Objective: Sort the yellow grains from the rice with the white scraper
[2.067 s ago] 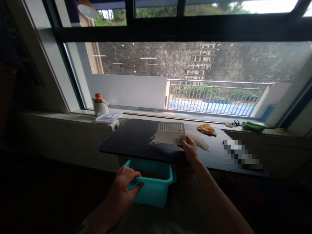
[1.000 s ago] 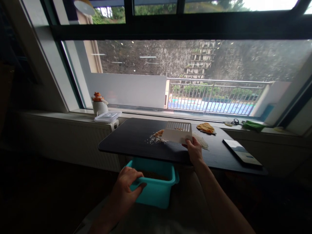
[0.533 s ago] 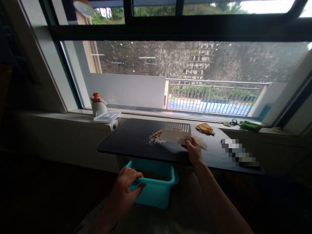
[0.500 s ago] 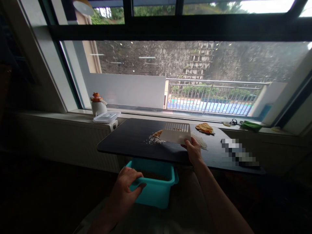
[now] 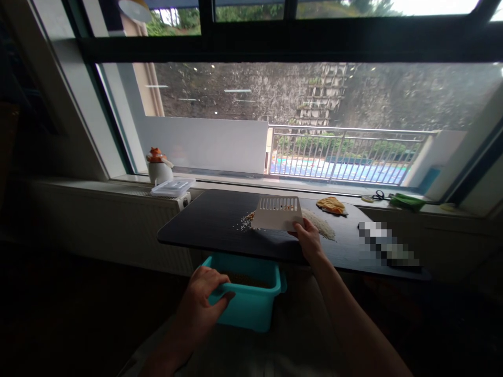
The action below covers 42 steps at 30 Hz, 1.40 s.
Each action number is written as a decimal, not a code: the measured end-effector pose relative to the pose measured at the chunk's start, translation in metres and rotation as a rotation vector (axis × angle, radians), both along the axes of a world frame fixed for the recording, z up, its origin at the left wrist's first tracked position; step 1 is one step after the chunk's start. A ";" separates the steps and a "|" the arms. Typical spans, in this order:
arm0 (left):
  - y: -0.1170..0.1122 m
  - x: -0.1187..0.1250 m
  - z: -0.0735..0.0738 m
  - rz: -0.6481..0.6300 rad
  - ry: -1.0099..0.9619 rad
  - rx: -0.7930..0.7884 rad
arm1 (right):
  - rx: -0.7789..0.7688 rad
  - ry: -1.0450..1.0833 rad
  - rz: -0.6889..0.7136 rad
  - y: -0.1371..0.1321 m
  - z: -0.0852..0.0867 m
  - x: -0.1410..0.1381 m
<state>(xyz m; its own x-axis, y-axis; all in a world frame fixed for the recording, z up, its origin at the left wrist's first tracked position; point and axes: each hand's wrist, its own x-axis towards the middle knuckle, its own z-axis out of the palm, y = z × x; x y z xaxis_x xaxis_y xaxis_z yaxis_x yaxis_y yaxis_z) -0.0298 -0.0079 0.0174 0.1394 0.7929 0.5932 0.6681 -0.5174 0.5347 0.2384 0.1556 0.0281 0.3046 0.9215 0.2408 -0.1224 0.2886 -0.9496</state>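
Note:
My right hand [image 5: 308, 236] grips a pale slotted scoop [image 5: 277, 217] by its near right corner and holds it over the dark table [image 5: 204, 222]. Through its slots, bits of an orange-brown pile show. Small white grains and yellowish pieces [image 5: 247, 221] lie scattered at the scoop's left edge, and a mound of white grains [image 5: 320, 224] spreads to its right. Below the table's front edge is a teal plastic bin [image 5: 251, 309] with brownish loose contents [image 5: 247, 280]. My left hand [image 5: 208, 293] is closed over the bin's left rim, thumb outside.
A crumpled yellow cloth [image 5: 332, 206] lies at the table's back right, with a blurred-out item [image 5: 387, 243] nearer the right corner. Scissors [image 5: 378, 196] and a green cloth [image 5: 406, 202] rest on the sill. At left stand a white container [image 5: 160, 172] and a clear plastic lid [image 5: 173, 187].
My right hand has shifted the scoop slightly left, over more of the scattered pieces, baring more of the white mound. My left hand stays on the bin's rim.

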 end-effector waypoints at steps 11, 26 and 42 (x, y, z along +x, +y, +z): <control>-0.001 0.002 0.004 -0.002 0.001 0.009 | -0.007 -0.025 -0.018 -0.008 0.002 0.001; -0.002 -0.001 0.008 0.021 0.030 0.034 | 0.012 -0.095 0.258 -0.017 0.002 -0.002; -0.001 0.006 -0.001 -0.020 0.026 0.019 | 0.015 -0.030 -0.264 -0.005 -0.003 0.017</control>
